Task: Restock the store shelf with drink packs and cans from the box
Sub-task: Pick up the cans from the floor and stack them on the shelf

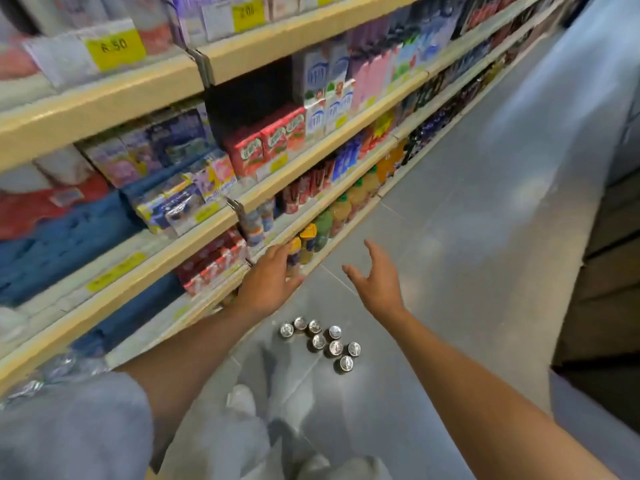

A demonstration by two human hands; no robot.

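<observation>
Several small silver-topped cans (323, 342) stand in a loose cluster on the grey floor, just in front of the lowest shelf. My left hand (268, 280) hangs above them with fingers apart, close to the edge of the lower shelf (194, 237). To its right, my right hand (377, 280) is spread open over the floor and holds nothing. Red drink packs (268, 142) sit on the middle shelf beside a dark gap (249, 95). No box shows in the head view.
Shelves of cartons, bottles (341, 211) and packs run along the left, with yellow price tags (116, 48). The tiled aisle floor (467, 220) stretches ahead on the right. Brown stacked shapes (602, 278) stand at the right edge. My grey-clad legs fill the bottom.
</observation>
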